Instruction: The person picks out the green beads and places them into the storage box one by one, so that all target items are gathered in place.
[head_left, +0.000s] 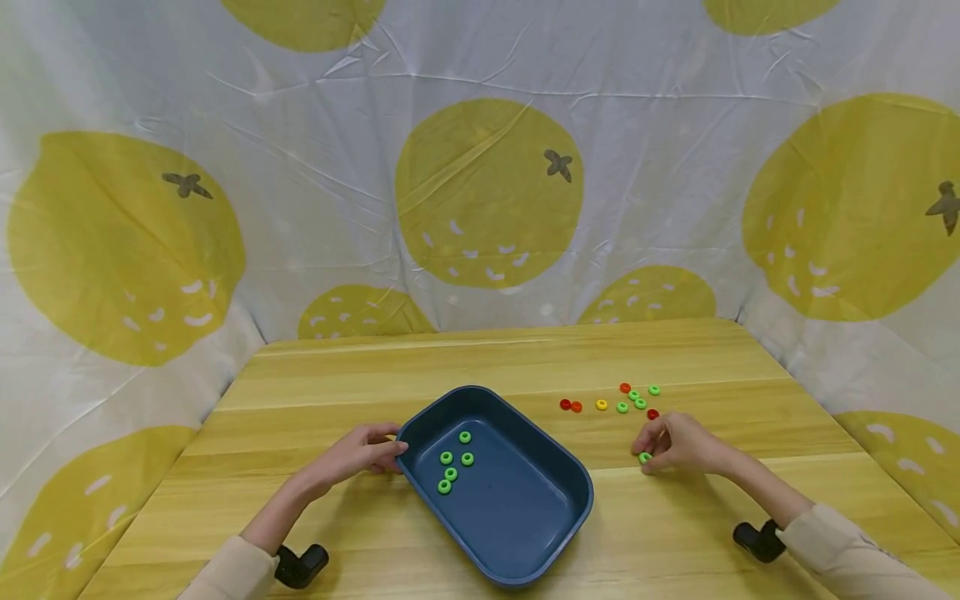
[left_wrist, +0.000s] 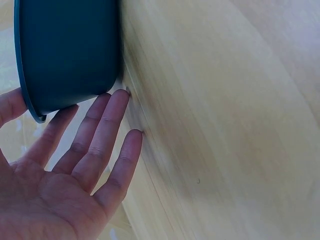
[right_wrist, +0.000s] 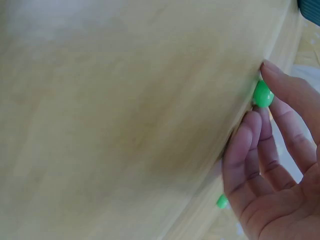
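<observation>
A dark blue rectangular basin (head_left: 517,500) stands at an angle on the wooden table, with several green rings (head_left: 465,437) lying toward its far left end. At its left corner my left hand (head_left: 367,450) grips the rim, thumb over the edge and fingers against the outer wall (left_wrist: 70,55). To the right of the basin, my right hand (head_left: 678,443) pinches a small green ring (right_wrist: 263,94) between thumb and fingers, down at the tabletop. Beyond that hand lie loose rings: green ones (head_left: 622,407), a yellow one (head_left: 602,405), and several red or orange ones (head_left: 566,404).
The wooden table (head_left: 337,375) reaches back to a hanging cloth (head_left: 637,167) printed with yellow fruit. Black wrist mounts (head_left: 302,567) sit under both forearms. Another green ring (right_wrist: 222,201) lies near the right hand's palm side in the right wrist view.
</observation>
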